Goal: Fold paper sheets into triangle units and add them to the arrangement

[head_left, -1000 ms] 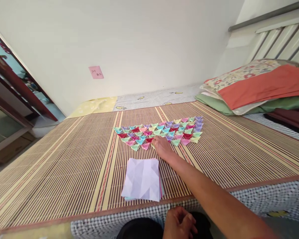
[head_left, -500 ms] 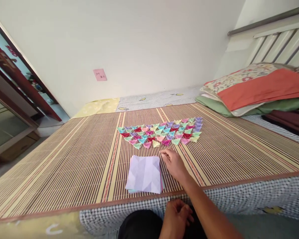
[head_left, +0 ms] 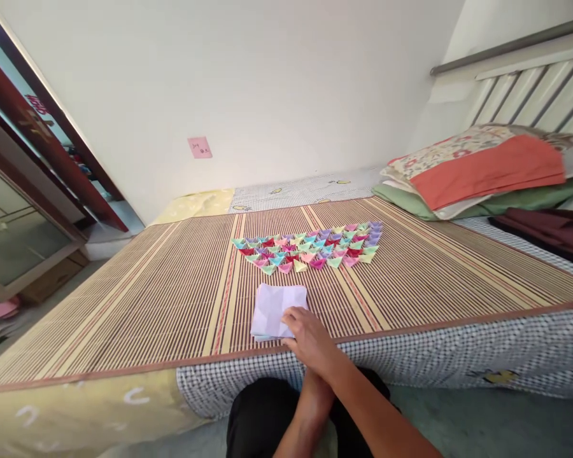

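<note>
A stack of square paper sheets (head_left: 270,312) lies near the front edge of the woven mat, a creased lilac sheet on top. My right hand (head_left: 310,340) is closed at the stack's near right corner, fingers curled on the lilac sheet and thumb by its front edge. Whether it grips one sheet or more is hidden. Under my right wrist, my left hand (head_left: 316,385) is mostly covered, and its fingers do not show. Beyond the stack sit rows of small folded paper triangles (head_left: 310,248) in many colours.
The striped mat (head_left: 172,305) covers most of the bed. Pillows (head_left: 487,175) and dark folded cloth (head_left: 544,230) lie at the right, by a white headboard (head_left: 530,95). A pink card (head_left: 199,147) is on the wall. A doorway opens at the far left.
My right hand has moved from beside the stack's far right corner to its near right corner. My left hand has gone beneath my right wrist. The camera view has shifted a little.
</note>
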Demonstrator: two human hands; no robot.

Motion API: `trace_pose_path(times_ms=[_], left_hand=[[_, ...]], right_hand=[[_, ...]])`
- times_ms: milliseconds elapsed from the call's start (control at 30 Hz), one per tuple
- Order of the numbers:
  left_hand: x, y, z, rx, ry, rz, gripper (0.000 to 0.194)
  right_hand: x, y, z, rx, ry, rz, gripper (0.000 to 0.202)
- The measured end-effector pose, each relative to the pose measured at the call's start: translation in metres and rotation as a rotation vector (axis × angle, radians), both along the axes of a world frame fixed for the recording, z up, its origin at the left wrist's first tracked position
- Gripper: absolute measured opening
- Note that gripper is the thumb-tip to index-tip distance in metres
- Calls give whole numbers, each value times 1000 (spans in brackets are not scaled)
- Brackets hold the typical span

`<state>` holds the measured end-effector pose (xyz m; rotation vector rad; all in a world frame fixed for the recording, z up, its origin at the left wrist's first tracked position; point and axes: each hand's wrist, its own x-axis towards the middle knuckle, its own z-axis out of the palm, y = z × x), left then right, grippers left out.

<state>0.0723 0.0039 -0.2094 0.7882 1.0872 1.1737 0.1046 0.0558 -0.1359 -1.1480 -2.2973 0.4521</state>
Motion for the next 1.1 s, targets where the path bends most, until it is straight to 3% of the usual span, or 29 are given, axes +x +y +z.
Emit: trace_pose_path(times_ms=[133, 267, 400, 533, 667, 833, 1000, 1100], left_hand=[[-18, -15, -11, -61, 150, -126, 25], [-27, -18, -13, -82, 204, -177, 29], [-29, -17, -9, -98, 210, -188, 32], [-30, -19, -4, -113, 213, -170, 36], [-32, -26, 4, -108, 195, -150, 42], [-51, -44, 30, -36, 119, -78, 50], [-80, -59, 78, 110, 4, 90, 53], [-83, -65, 103, 136, -171, 75, 53]], right_hand=[[3, 3, -1, -39, 40, 22, 18], [6, 6, -4, -69, 127, 41, 7], [6, 9, -7, -88, 271, 38, 22], [12, 13, -8, -97, 474, -82, 27], [27, 15, 3, -132, 701, -248, 37], [51, -5, 29, -306, 953, -263, 46], [66, -47, 45, -561, 1134, -164, 49], [71, -71, 49, -665, 1185, -113, 45]])
